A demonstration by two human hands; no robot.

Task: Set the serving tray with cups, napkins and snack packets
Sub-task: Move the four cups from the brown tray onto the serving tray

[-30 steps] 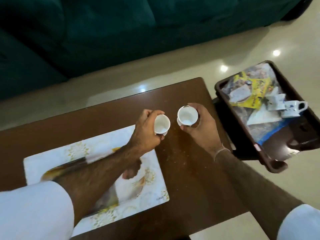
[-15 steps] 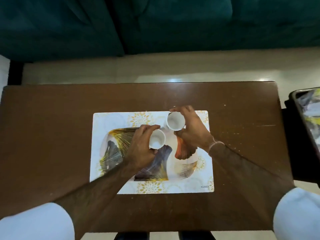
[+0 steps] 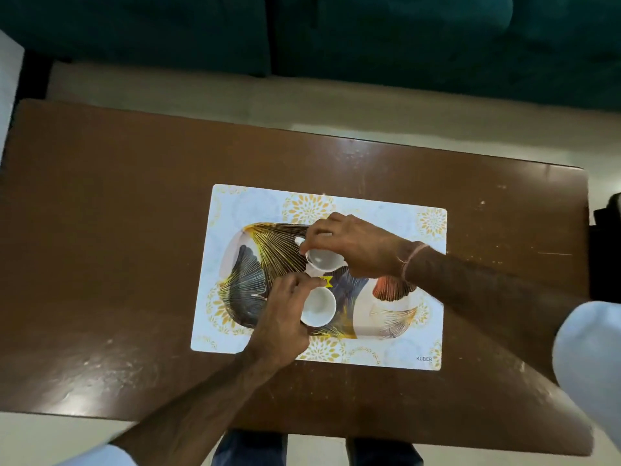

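Both cups over the tray (image 3: 396,317) now. Left hand (image 3: 285,317) pinches the near cup (image 3: 318,306) at six o'clock; right hand (image 3: 353,245) pinches the far cup (image 3: 324,258) at twelve. They're close, so a careless drop could clink rims or tip one.

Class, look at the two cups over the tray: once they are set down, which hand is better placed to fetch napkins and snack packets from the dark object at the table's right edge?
Probably the right hand: it is nearer the dark object.
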